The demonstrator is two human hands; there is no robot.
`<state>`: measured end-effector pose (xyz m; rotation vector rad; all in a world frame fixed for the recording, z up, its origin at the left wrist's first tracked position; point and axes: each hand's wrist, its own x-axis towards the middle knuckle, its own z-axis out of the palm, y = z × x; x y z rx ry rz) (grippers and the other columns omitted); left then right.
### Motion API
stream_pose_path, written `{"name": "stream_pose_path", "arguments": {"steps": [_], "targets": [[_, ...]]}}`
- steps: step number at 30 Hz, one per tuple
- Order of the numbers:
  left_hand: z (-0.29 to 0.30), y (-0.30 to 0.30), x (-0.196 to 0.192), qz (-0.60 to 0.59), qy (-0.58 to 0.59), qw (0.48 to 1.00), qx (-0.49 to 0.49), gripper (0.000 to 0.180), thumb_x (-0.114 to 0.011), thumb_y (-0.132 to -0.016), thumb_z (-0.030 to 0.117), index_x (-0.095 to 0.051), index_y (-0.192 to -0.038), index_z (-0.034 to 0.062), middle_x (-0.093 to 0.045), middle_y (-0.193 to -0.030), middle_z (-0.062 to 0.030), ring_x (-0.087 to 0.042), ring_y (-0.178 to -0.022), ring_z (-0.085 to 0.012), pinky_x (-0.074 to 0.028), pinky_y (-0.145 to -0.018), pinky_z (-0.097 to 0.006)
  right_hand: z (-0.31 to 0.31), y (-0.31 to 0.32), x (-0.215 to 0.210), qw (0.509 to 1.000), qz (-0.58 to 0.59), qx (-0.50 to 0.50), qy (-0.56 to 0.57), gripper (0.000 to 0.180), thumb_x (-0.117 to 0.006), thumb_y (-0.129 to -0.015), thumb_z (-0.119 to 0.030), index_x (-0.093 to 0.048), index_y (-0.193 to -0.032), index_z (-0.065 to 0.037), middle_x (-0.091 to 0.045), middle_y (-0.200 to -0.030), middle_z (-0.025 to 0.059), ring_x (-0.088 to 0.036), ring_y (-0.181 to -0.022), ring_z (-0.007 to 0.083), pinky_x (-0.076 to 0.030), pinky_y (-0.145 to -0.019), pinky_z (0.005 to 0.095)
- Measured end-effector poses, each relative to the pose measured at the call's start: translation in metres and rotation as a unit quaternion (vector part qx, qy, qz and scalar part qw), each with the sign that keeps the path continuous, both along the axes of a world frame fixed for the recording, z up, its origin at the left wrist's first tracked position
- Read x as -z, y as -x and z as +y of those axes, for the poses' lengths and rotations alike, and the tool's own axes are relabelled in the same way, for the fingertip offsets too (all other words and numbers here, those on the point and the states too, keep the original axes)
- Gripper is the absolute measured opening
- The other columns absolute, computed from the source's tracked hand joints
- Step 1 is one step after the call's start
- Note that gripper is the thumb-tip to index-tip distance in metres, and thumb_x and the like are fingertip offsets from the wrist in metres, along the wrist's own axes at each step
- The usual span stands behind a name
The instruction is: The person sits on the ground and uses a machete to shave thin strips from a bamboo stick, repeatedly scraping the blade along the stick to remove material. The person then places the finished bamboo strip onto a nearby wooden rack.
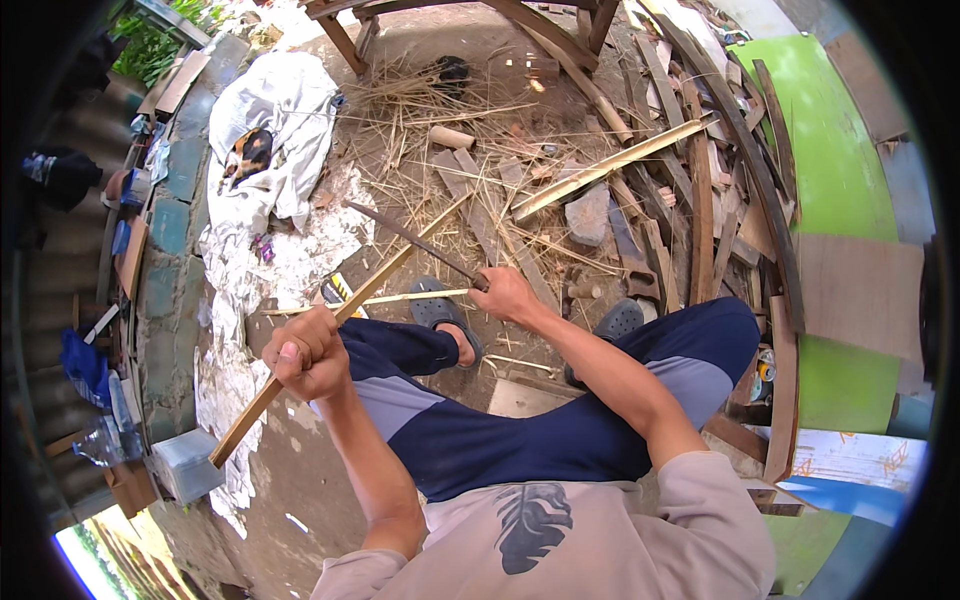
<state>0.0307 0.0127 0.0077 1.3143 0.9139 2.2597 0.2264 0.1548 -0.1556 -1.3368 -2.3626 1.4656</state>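
My left hand (308,355) is closed in a fist round a long bamboo strip (385,270). The strip slants from the lower left up toward the middle of the floor. In my right hand (508,295) is the handle of a knife (440,255) with a long, narrow dark blade. Pointing up and to the left, the blade crosses the strip beyond my left fist; whether it bites into the strip cannot be made out. A thinner pale strip (400,297) lies below the crossing, near my clog.
Shavings and split strips (420,120) litter the ground ahead. A split bamboo length (612,170) and a grey stone (588,215) lie to the right, beside piled planks (700,190). On white cloth (285,100) at the left rests a cat (250,155). A wooden bench (480,10) stands at the back.
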Motion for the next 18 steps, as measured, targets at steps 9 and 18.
{"name": "stream_pose_path", "arguments": {"steps": [9,18], "targets": [[0.003,-0.018,0.001,-0.073,-0.009,0.995,-0.071,0.040,-0.043,-0.089,0.018,-0.020,-0.055,0.0172,-0.018,-0.047,0.0044,-0.014,-0.043,-0.0086,-0.019,-0.047,-0.028,0.022,-0.023,0.071,0.992,-0.067,0.093,0.054,0.037,-0.062,-0.081,-0.032,-0.068,-0.089,0.003,-0.066,-0.072,0.0226,-0.066,-0.070,0.0368,-0.050,-0.068,0.0454],[0.010,-0.018,-0.008,-0.151,0.026,0.971,-0.183,0.042,-0.042,-0.087,0.020,-0.014,-0.055,0.0181,-0.014,-0.047,0.0038,-0.011,-0.045,-0.0098,-0.017,-0.048,-0.028,0.022,0.017,0.054,0.998,-0.008,0.047,0.032,0.033,-0.062,-0.079,-0.034,-0.070,-0.091,-0.005,-0.069,-0.086,0.0228,-0.066,-0.084,0.0419,-0.052,-0.079,0.0476]]}}
